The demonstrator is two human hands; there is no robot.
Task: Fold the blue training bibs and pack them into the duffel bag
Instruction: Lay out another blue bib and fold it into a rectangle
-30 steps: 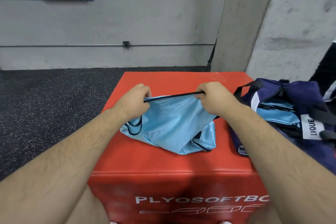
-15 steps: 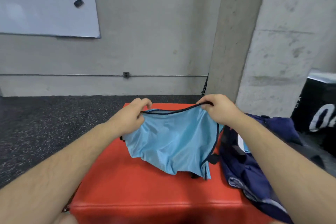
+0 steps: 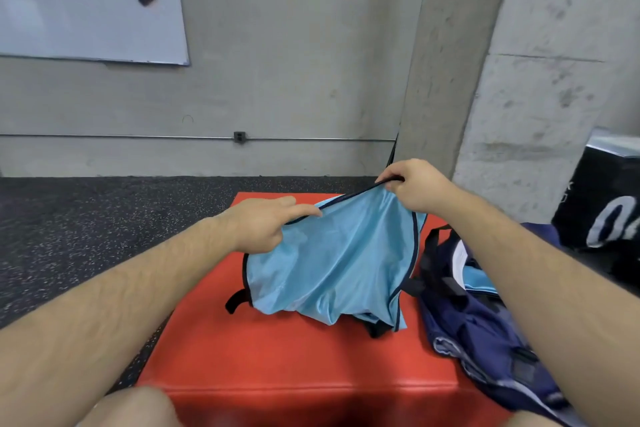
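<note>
Evidently light and limp, the bib (image 3: 339, 260) is sagging while the left hand (image 3: 265, 224) and right hand (image 3: 414, 185) are pinching its sturdier dark-trimmed top edge.

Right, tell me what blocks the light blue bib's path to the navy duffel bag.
Nothing visible does. The shiny light blue bib, held by the left hand and right hand, hangs beside the navy fabric duffel bag, its mouth open.

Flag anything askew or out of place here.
The blue bib hangs crooked: the right hand pinches its dark-trimmed top edge higher than the left hand holds it, and its lower part lies bunched on the red box. The duffel bag slumps at the box's right edge.
</note>
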